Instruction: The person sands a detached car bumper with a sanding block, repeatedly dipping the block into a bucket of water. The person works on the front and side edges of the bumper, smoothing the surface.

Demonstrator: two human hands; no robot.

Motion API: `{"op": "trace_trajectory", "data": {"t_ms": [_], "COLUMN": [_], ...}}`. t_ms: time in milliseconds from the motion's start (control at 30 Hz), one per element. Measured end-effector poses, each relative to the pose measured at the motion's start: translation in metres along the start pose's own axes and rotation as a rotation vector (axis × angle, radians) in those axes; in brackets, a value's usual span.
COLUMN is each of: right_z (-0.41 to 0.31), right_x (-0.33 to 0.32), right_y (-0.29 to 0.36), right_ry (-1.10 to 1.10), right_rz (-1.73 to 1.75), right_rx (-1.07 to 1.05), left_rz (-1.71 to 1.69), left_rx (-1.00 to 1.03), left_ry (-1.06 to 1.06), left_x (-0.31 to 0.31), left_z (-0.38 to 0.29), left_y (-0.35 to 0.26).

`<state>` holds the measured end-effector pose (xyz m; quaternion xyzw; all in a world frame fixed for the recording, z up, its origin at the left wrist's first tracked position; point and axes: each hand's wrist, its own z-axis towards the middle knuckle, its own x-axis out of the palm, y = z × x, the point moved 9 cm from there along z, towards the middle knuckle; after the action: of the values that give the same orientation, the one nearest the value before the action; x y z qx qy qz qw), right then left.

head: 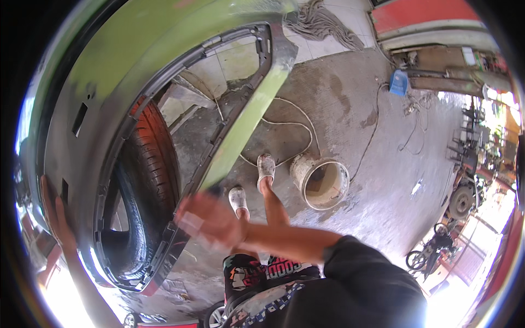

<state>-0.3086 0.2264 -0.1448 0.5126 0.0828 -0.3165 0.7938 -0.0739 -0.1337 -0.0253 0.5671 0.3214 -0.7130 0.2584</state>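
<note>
Before me is a large car bumper cover (164, 45), dull green over grey and black, with a big framed opening. My left hand (57, 217) lies against the bumper's outer side at the far left, fingers extended and thumb apart. Blurred by motion, my right hand (209, 221) is curled at the narrow green-and-dark strip (242, 127) along the near side of the opening. Whether it holds something cannot be made out. Through the opening shows a tyre (154, 151), reddish on its upper tread.
A dirty white bucket (326, 184) with cloudy liquid stands right of my feet. A pale cord (295, 151) loops across the concrete floor. Further off are a crumpled grey cloth (324, 24), a blue dustpan-like item (398, 83) and a motorcycle (434, 248).
</note>
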Motion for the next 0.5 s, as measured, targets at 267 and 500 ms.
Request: {"op": "trace_trajectory", "data": {"t_ms": [267, 500], "right_z": [-0.065, -0.572], "right_x": [-0.022, -0.185], "right_y": [-0.003, -0.263], "right_ry": [-0.261, -0.954], "right_rz": [0.356, -0.704], "right_rx": [0.058, 1.201], "left_rz": [-0.089, -0.108], "left_rx": [0.004, -0.026], "left_ry": [0.027, 0.113], "left_x": [0.01, 0.019], "left_z": [0.011, 0.021], "left_y": [0.018, 0.053]}}
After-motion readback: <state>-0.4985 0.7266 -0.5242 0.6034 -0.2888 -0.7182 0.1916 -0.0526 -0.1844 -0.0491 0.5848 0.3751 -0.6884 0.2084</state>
